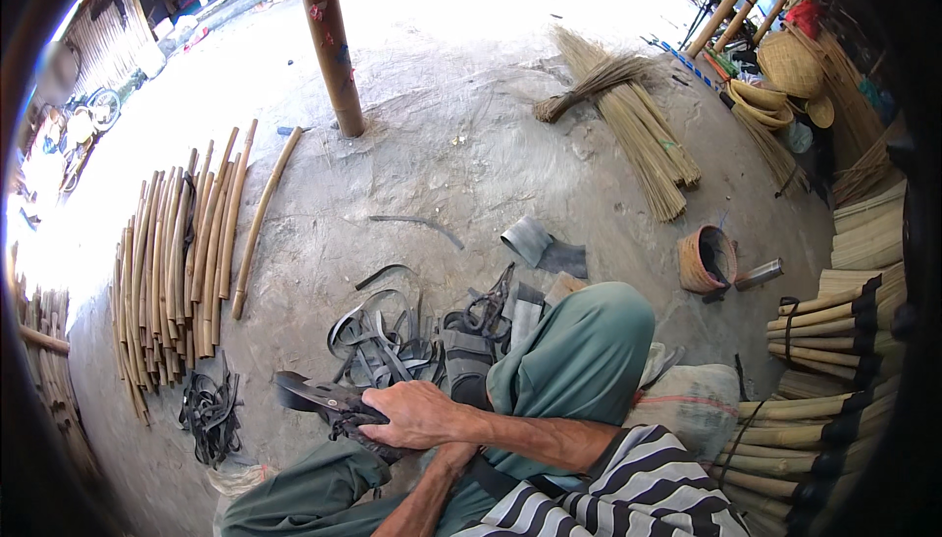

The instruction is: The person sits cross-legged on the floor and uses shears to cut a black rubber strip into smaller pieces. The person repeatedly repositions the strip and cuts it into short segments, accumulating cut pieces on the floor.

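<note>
I sit with legs bent in green trousers. A dark strapped sandal [319,398] is on my foot at the left. My right hand [414,415] reaches across and is closed at its straps; the curled fingertips are partly hidden. My left hand [453,456] lies beneath the right wrist, with only its wrist part showing, so its fingers are hidden. A second dark sandal [467,358] stands beside my raised knee. Just ahead of my feet lies a tangle of black rubber strips [381,341].
Bamboo poles [177,262] lie at the left, near a black strip bundle [211,414]. Ahead are a bamboo post [329,46], rubber sheet pieces [545,247] and straw bundles [628,134]. At the right are a woven basket [705,260], a metal tube [759,274] and bound brooms [824,336].
</note>
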The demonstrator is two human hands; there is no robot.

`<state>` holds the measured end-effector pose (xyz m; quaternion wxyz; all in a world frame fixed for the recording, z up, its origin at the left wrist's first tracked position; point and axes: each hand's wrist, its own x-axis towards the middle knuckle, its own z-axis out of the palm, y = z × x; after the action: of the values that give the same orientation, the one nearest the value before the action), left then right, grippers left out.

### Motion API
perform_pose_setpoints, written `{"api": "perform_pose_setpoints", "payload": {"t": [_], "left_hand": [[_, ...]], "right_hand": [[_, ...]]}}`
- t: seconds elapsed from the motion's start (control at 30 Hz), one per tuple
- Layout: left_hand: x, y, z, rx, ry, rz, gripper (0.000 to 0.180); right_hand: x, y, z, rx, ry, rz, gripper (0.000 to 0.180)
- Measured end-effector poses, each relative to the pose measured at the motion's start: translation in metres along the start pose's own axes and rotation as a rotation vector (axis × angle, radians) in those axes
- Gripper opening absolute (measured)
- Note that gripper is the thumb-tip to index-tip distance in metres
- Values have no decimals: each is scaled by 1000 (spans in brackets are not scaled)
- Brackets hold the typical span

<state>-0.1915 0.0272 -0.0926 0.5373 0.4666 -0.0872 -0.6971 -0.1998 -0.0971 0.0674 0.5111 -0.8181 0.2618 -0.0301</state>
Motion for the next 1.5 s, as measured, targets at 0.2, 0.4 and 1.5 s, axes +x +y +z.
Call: {"api": "perform_pose_setpoints", "payload": {"t": [0.2,0.4,1.5], "left_hand": [[25,13,-18,-426,92,33,13],[34,-12,-24,-102,-62,56,16],[-38,227,-106,-478,157,382,59]], "right_hand": [[-1,3,1,-23,54,23,51],[3,8,2,-26,41,23,50],[41,-16,0,-276,-3,115,40]]}}
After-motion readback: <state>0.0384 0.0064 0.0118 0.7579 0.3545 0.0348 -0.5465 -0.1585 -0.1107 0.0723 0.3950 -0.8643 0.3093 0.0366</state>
